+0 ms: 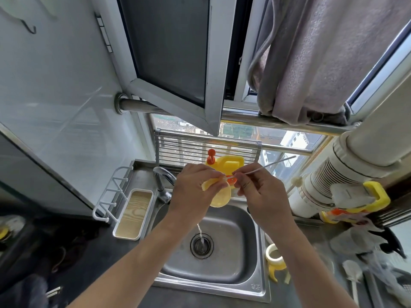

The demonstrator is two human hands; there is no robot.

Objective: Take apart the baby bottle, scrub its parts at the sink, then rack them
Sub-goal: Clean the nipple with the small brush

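Both hands work above the sink (pixel 233 265): the left hand (pixel 195 187) curls its fingers round a yellow disc (pixel 219 197), and the right hand (pixel 258 192) pinches a thin white rod (pixel 266 166) whose left end meets the disc between them. Below, water (pixel 199 232) falls to the drain (pixel 201 245); the tap (pixel 163 183) stands just left, and a yellow jug (pixel 229 163) is half hidden behind the hands. A yellow-and-white collar (pixel 274 258) lies right of the sink, a white rack (pixel 111 196) left.

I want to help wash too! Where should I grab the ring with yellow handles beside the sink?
Probably take the ring by its yellow handle, coming from the near side: the handle curves out toward you, clear of the sink rim, giving fingers something to hook.
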